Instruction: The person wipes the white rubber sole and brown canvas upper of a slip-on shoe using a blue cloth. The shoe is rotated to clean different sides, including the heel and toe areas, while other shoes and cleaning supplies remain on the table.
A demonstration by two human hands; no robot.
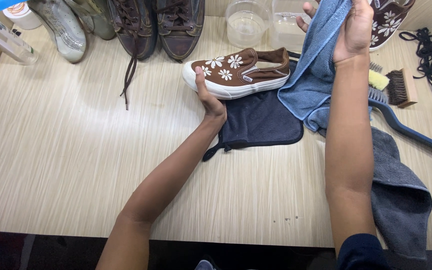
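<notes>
left hand (210,100) grips the toe of the brown slip-on shoe (238,72), long axis running left-right; right hand (353,30), clutching the blue cloth (316,65), hangs just right of its heel.

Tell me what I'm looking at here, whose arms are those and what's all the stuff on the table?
This is one picture from a camera worn on a person's head, looking down, so the two bare arms are that person's own. The left hand holds the toe of a brown slip-on shoe with white flowers, lying on its side on a dark cloth. The right hand holds up a blue towel. On the pale wooden table there are also more shoes at the back, two clear tubs, a wooden brush, a blue-handled brush, black laces and a grey cloth.
</notes>
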